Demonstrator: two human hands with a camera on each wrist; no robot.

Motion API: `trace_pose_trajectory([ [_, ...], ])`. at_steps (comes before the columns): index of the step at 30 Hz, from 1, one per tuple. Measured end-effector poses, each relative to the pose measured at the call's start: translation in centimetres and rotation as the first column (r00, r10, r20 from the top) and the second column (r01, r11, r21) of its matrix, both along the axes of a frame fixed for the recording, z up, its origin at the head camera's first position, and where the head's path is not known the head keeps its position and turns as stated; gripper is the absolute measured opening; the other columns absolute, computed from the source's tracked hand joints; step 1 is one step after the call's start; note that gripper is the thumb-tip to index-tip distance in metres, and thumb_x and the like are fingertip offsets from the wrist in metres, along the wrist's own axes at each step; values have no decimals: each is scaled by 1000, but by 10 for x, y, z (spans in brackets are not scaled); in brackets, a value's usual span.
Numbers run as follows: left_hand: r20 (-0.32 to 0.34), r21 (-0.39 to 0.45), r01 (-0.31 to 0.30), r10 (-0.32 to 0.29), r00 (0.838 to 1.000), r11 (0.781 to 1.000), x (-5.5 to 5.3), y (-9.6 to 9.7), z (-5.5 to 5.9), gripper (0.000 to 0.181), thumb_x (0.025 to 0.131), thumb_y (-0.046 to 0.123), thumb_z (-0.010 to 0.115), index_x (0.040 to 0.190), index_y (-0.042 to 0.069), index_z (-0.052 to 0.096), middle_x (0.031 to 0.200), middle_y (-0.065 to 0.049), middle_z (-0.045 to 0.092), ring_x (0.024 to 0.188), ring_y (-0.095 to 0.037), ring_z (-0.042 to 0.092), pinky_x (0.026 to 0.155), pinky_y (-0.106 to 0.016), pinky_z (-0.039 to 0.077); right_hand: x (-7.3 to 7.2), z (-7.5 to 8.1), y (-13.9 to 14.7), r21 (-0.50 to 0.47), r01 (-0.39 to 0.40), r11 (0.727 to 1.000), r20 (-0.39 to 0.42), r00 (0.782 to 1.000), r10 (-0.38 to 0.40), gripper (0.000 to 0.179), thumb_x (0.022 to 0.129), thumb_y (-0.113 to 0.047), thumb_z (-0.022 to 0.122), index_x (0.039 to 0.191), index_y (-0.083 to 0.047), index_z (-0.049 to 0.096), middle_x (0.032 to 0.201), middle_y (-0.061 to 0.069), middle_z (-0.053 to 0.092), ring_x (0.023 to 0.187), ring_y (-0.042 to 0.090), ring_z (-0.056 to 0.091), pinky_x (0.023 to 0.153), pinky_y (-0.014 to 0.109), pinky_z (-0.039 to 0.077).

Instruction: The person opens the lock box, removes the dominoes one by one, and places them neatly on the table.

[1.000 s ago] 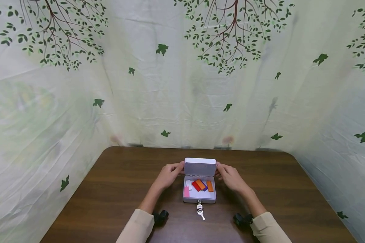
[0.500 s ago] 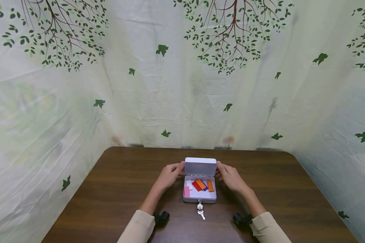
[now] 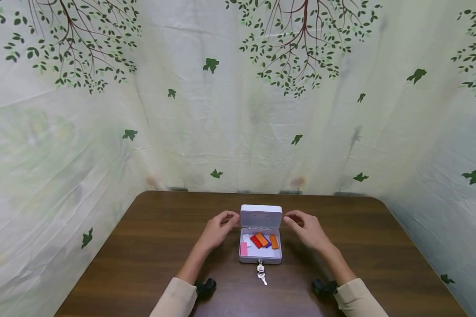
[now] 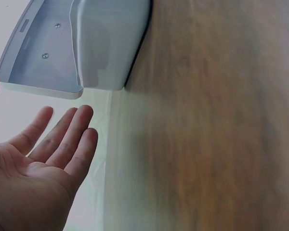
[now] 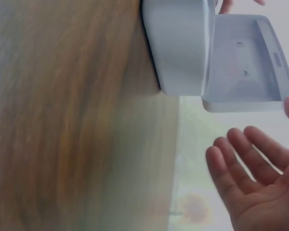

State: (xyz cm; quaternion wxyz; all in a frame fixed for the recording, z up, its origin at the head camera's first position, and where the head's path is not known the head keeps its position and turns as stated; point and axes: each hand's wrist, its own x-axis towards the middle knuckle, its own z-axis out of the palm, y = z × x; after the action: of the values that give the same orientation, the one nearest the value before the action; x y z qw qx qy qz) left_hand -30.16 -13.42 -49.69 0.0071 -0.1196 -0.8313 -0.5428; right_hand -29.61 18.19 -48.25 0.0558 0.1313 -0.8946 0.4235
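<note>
A small white cash box point(image 3: 260, 259) stands on the table with its lid point(image 3: 261, 216) raised. Inside lie a red block point(image 3: 256, 241), two orange blocks, one of them at the right point(image 3: 274, 242), a partly covered purple piece point(image 3: 267, 245), a pink piece point(image 3: 243, 249) and something white. Keys point(image 3: 262, 276) hang at the front lock. My left hand point(image 3: 219, 229) is beside the lid's left edge, fingers loosely extended and apart from it in the left wrist view. On the other side my right hand point(image 3: 307, 229) is held off the lid, its fingers relaxed.
The brown wooden table point(image 3: 174, 211) reaches back to a pale curtain point(image 3: 254, 132) printed with leaves and branches. Black wrist cameras, one on the left point(image 3: 206, 288) and one on the right point(image 3: 324, 287), sit on the forearms.
Both hands have let go of the raised lid. My right hand has drawn away to the right, my left slightly to the left. The box stays put with its lid up.
</note>
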Motion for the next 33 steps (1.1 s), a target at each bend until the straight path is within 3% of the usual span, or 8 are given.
trace_pose_trajectory([
  [4, -5, -54, -29, 29, 1000, 998, 5, -3, 0, 39, 84, 58, 66, 106, 25, 61, 110, 3, 69, 108, -17, 65, 97, -39, 55, 5, 3, 4, 4, -40, 999, -57, 998, 40, 24, 91, -37, 67, 109, -20, 68, 101, -7, 69, 92, 13, 65, 86, 37, 59],
  [14, -35, -171, 105, -112, 993, 980, 21, -10, -1, 63, 75, 55, 77, 123, 21, 55, 127, -2, 62, 120, -18, 59, 106, -42, 49, 18, -1, -3, 38, -166, 985, -207, 963, 171, 24, 85, -18, 76, 107, -11, 70, 101, 0, 71, 88, 13, 66, 81, 42, 61],
  [22, -74, -189, 206, -223, 972, 960, 23, -15, -8, 67, 74, 48, 81, 129, 22, 54, 131, -1, 61, 123, -20, 58, 108, -42, 47, 21, -6, -18, 122, -264, 957, -258, 922, 287, 28, 84, -14, 76, 109, -5, 69, 102, 9, 71, 88, 23, 69, 80, 43, 61],
  [24, -76, -190, 227, -245, 967, 955, 23, -16, -11, 67, 74, 46, 82, 131, 25, 53, 132, 1, 60, 124, -19, 57, 108, -43, 46, 20, -7, -21, 126, -270, 955, -258, 921, 294, 27, 84, -13, 76, 109, -5, 69, 102, 9, 71, 88, 23, 69, 80, 43, 61],
  [28, -63, -180, 254, -269, 961, 950, 24, -16, -13, 71, 74, 44, 83, 134, 27, 51, 137, 2, 57, 128, -20, 54, 110, -44, 44, 18, -8, -28, 140, -280, 950, -254, 917, 308, 28, 84, -13, 76, 110, -5, 70, 102, 9, 71, 88, 21, 68, 80, 41, 61],
  [33, -50, -162, 280, -291, 955, 946, 24, -16, -15, 74, 74, 40, 84, 137, 26, 50, 140, 2, 55, 131, -22, 52, 111, -44, 42, 17, -11, -36, 187, -314, 931, -266, 896, 356, 27, 85, -14, 75, 110, -7, 70, 102, 8, 71, 86, 23, 68, 76, 38, 60],
])
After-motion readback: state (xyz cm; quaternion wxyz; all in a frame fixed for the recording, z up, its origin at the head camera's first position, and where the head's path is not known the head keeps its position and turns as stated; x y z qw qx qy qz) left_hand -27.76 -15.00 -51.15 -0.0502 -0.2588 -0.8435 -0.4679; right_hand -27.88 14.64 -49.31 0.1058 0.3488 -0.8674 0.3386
